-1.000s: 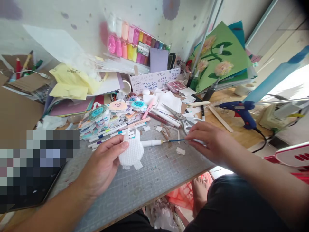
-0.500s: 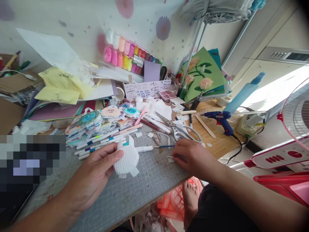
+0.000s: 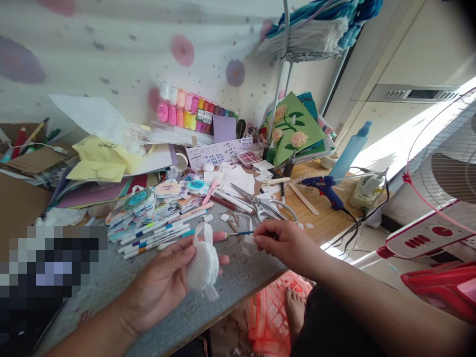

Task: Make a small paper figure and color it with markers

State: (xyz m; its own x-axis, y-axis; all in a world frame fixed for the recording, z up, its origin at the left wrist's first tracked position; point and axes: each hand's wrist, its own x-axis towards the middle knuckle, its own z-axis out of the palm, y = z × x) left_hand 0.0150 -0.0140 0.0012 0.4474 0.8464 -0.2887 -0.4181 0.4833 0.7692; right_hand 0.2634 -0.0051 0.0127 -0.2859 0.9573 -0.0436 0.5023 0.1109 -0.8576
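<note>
In the head view, my left hand (image 3: 169, 277) grips a small white textured craft piece (image 3: 203, 265) between thumb and fingers. The piece is rounded and padded, with a white loop at its top and a short tab at its bottom. My right hand (image 3: 277, 243) is pinched closed low over the grey cutting mat (image 3: 226, 302). What sits in that pinch, if anything, is too small to make out. A blue-handled paintbrush (image 3: 240, 233) lies close to its fingertips, beside small white paper scraps (image 3: 248, 239). Silver scissors (image 3: 266, 206) rest just beyond.
Several markers (image 3: 159, 240) and a pile of decorated paper pieces (image 3: 134, 206) lie left of centre. A blue glue gun (image 3: 325, 188) and a wooden stick (image 3: 304, 198) are at the right. Behind stand colourful clay packs (image 3: 189, 109). A fan (image 3: 453, 168) stands far right.
My left hand has turned the white craft piece edge-on and shifted slightly right and down, its fingers now spread behind it. My right hand has rolled its wrist, pinched fingers turned up. The camera view has tilted up.
</note>
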